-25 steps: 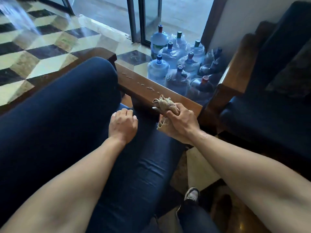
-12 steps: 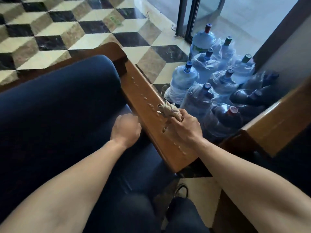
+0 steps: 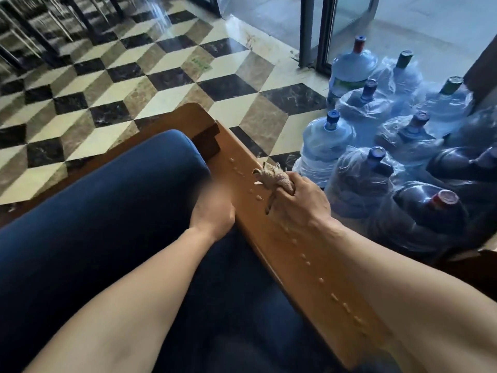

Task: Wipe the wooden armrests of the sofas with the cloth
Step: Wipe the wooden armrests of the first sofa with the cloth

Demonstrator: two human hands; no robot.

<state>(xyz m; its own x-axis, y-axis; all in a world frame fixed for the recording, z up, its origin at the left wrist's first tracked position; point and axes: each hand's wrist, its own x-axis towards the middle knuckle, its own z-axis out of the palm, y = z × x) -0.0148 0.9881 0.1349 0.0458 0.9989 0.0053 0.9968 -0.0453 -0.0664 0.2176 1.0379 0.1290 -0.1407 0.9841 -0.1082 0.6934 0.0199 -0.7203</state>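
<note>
Two bare forearms, no sleeves in view, no watch or rings that showed, left hand blurred beside the wooden armrest, its fingers perhaps indistinct from motion, right hand veined, knuckles pronounced

We see the long brown wooden armrest running from frame centre to the lower right, with the dark blue padded sofa cushion at its left. Our right hand rests on it gripping the crumpled beige cloth; our left hand lies against its left edge. The large clear plastic water bottles stand at the right on the chequered stone tile floor filling the upper left.
</note>
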